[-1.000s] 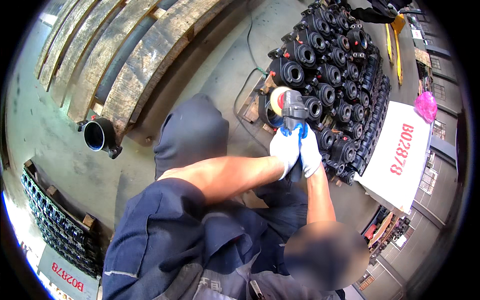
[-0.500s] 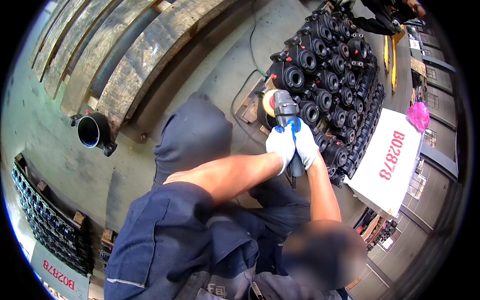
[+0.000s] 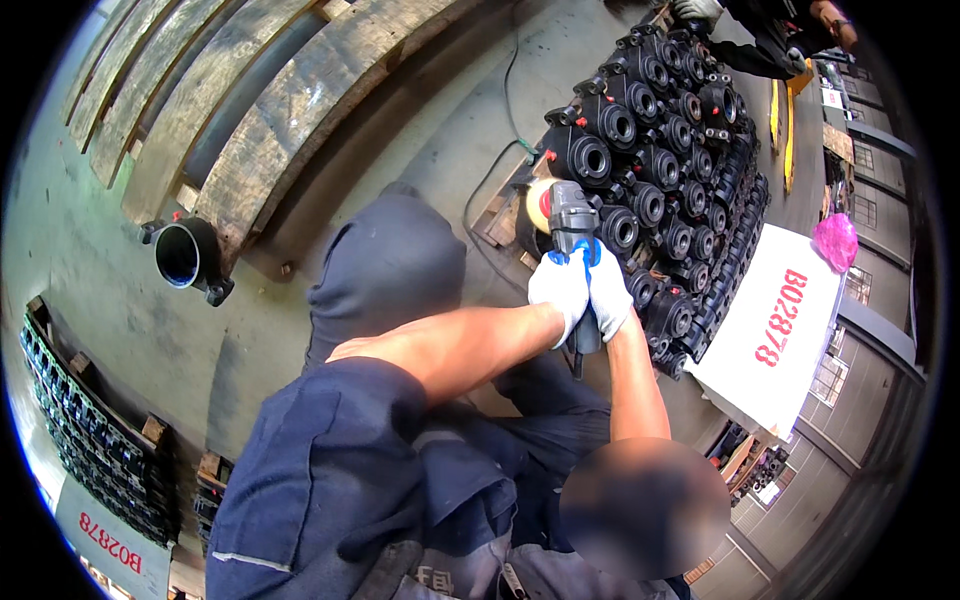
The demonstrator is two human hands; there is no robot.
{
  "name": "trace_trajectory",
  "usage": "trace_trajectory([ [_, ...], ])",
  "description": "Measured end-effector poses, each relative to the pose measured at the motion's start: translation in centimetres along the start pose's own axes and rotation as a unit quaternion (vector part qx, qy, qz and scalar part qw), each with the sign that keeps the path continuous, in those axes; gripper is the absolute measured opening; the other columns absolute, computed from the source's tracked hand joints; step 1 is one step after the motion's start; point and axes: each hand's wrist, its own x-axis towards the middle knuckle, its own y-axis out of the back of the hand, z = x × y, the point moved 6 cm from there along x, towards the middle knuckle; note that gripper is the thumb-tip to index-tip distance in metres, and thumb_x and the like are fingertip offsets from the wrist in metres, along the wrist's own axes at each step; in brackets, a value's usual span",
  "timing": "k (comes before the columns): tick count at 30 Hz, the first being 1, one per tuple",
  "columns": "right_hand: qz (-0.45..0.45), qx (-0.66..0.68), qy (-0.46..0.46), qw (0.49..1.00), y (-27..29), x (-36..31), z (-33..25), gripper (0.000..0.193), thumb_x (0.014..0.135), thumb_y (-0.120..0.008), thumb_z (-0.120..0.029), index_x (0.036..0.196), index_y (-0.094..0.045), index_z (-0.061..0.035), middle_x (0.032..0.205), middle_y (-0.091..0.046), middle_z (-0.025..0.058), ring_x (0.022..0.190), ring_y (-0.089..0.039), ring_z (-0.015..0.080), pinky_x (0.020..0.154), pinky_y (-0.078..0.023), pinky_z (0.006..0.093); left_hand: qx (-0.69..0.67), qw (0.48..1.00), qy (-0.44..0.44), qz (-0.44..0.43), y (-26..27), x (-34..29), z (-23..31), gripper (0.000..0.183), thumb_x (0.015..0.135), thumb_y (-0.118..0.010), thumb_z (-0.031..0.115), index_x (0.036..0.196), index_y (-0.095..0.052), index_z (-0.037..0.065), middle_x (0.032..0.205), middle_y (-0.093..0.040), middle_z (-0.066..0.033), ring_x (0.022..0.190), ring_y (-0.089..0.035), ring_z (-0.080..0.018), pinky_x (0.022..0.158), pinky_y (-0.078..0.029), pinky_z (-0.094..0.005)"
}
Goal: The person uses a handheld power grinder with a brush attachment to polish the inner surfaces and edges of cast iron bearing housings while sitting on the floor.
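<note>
Both my hands, in white gloves with blue parts, are wrapped round one angle grinder. My left hand grips it from the left, and my right hand closes on it from the right. At the far end of the tool shows a yellowish disc. The disc sits against or just over a dark part at the near left corner of a stack of black cast metal housings. Whether it touches is hard to see. My fingertips are partly hidden by the tool.
Wooden pallets lie at the upper left, with a loose black ring-shaped housing beside them. A cable runs over the floor. Right of the stack are a white board and a pink bag. A co-worker's gloved hand is at the far end.
The grinder and both hands stay almost in place, with the grip unchanged. My right forearm has shifted slightly left. The co-worker's gloved hand shows more clearly on the far end of the stack.
</note>
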Motion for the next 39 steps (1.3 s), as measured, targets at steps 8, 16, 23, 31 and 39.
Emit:
trace_trajectory([
  [8, 0.035, -0.242, 0.075, 0.967, 0.4, -2.5, -3.5, 0.038, 0.099, -0.057, -0.024, 0.131, -0.057, -0.0045, 0.110, -0.070, 0.0237, 0.103, -0.068, 0.0376, 0.089, -0.053, 0.0434, -0.054, 0.998, -0.023, -0.015, -1.3, -0.5, -2.4, 0.060, 0.102, -0.046, 0.057, 0.104, -0.073, 0.003, 0.104, -0.072, -0.0250, 0.102, -0.068, -0.0440, 0.087, -0.052, -0.0492],
  [16, -0.034, -0.437, -0.003, 0.899, -1.6, -1.4, -8.4, 0.055, 0.092, -0.062, -0.035, 0.137, -0.051, -0.0057, 0.113, -0.068, 0.0307, 0.109, -0.064, 0.0492, 0.093, -0.052, 0.0495, -0.095, 0.995, 0.038, 0.010, -1.0, 0.5, -3.4, 0.063, 0.104, -0.042, 0.056, 0.106, -0.073, 0.002, 0.103, -0.074, -0.0229, 0.101, -0.069, -0.0413, 0.087, -0.050, -0.0480],
  [23, -0.062, -0.490, -0.012, 0.869, -2.5, -0.3, -8.9, 0.052, 0.094, -0.058, -0.034, 0.136, -0.050, -0.0032, 0.110, -0.069, 0.0310, 0.105, -0.066, 0.0479, 0.091, -0.052, 0.0504, -0.226, 0.969, 0.098, -0.018, -2.3, 3.2, -5.9, 0.066, 0.104, -0.041, 0.058, 0.110, -0.074, 0.001, 0.105, -0.075, -0.0213, 0.098, -0.070, -0.0366, 0.087, -0.051, -0.0457],
  [31, 0.028, -0.408, -0.024, 0.912, 0.9, -3.4, -6.9, 0.050, 0.094, -0.058, -0.030, 0.137, -0.052, -0.0058, 0.115, -0.068, 0.0297, 0.111, -0.064, 0.0485, 0.095, -0.051, 0.0508, 0.021, 0.993, -0.051, -0.102, -3.6, 1.5, -4.1, 0.065, 0.103, -0.043, 0.060, 0.100, -0.073, 0.002, 0.101, -0.073, -0.0242, 0.100, -0.070, -0.0404, 0.087, -0.051, -0.0453],
  [39, 0.013, 0.021, -0.037, 0.999, 0.7, -1.7, -4.1, 0.024, 0.104, -0.054, -0.019, 0.119, -0.062, -0.0034, 0.103, -0.068, 0.0069, 0.093, -0.062, 0.0140, 0.081, -0.054, 0.0313, -0.133, 0.988, -0.053, -0.061, -1.3, -1.2, 0.5, 0.054, 0.103, -0.052, 0.053, 0.114, -0.067, 0.003, 0.098, -0.072, -0.0154, 0.088, -0.066, -0.0283, 0.081, -0.051, -0.0418],
])
